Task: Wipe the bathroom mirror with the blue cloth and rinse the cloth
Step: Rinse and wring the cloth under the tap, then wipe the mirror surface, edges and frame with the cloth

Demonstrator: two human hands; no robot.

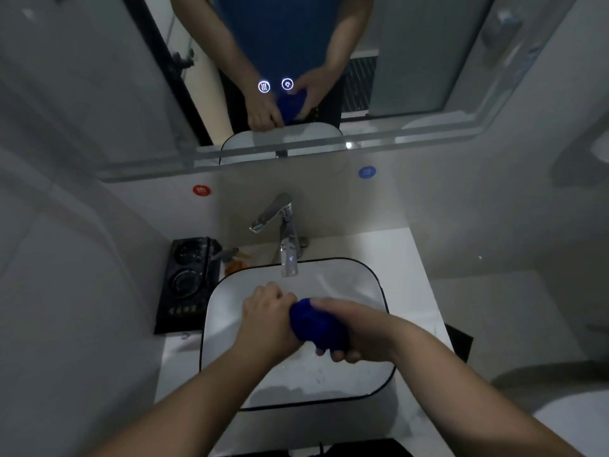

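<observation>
The blue cloth (314,324) is bunched into a thick roll over the white sink basin (369,291). My left hand (267,311) grips its left end with curled fingers. My right hand (349,331) wraps round its right part, fingers underneath. Both hands hold it just in front of the chrome faucet (283,225), whose spout ends above and behind the cloth. The mirror (412,61) hangs above and reflects both hands and the cloth.
A black tray with two round holders (188,278) stands left of the sink, with an orange item (235,263) beside it. Red (201,190) and blue (366,172) round stickers mark the wall. A toilet (580,420) edge shows at the lower right.
</observation>
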